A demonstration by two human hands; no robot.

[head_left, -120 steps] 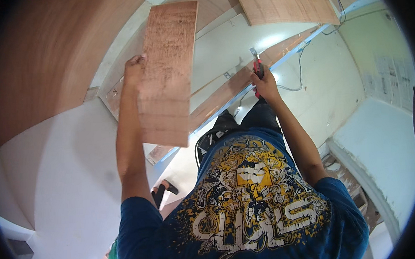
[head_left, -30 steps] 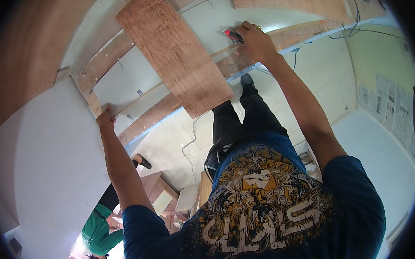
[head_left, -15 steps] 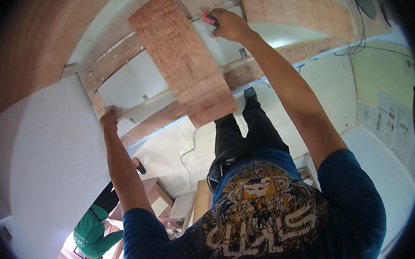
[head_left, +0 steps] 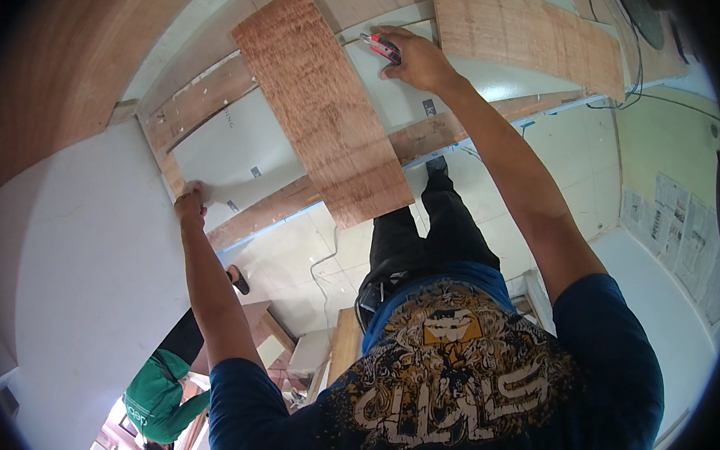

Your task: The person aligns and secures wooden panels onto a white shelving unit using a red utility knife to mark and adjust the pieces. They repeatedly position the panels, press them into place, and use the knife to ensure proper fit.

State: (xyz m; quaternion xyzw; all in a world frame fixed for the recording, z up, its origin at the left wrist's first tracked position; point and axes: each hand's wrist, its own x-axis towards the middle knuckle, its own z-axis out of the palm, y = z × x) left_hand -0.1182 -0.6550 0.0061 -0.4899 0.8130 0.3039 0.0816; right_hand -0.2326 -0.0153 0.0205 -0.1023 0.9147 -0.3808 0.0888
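From my remote seat I see a wide white board (head_left: 232, 154) filling the frame from about nine o'clock toward the centre, lying across brown wooden battens (head_left: 204, 102), one running toward ten o'clock and another (head_left: 272, 207) along the board's near edge. Over it, from twelve o'clock slanting down to the centre, lies a long reddish plywood strip (head_left: 324, 107), resting flat on the board and crossing the near batten. A second, paler plywood panel (head_left: 521, 34) sits at one o'clock, just beside the right hand. Below, past the board's edge, pale floor tiles (head_left: 297, 270) show at the centre, and a person in a green top (head_left: 160, 398) bends at seven o'clock, well apart from my hands. My left hand (head_left: 189, 206) is at nine o'clock, fingers curled shut over the near left edge of the white board beside the batten end. My right hand (head_left: 417, 58) is at twelve to one o'clock, pressed on the board just right of the plywood strip, closed around a small red-and-grey utility knife (head_left: 380, 47) whose tip points toward the strip; I cannot tell whether the blade touches the surface.
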